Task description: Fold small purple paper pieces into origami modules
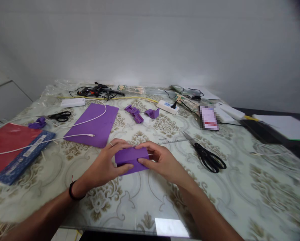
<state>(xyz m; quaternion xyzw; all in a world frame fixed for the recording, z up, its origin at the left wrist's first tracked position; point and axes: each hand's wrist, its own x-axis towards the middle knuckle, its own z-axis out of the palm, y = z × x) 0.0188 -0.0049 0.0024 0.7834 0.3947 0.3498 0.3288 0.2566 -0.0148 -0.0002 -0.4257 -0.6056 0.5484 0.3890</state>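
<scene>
A folded piece of purple paper (131, 154) lies between my hands at the middle of the table, one flap bent up. My left hand (112, 159) grips its left end, thumb on the near side and fingers on the far side. At the other end my right hand (160, 159) holds it the same way. Beyond them lie small folded purple paper pieces (135, 113) and one more folded piece (152, 113). A larger purple sheet (97, 124) rests flat to the left. To the right are black-handled scissors (206, 155) with blades apart, and a clear ruler (175, 141).
At left, a red and blue paper pack (14, 147) lies under a white cable (79, 135), near second scissors (61, 116). A power strip (168, 107), a phone (209, 117) and tangled black cables (97, 90) occupy the back. The table's front edge is close to me.
</scene>
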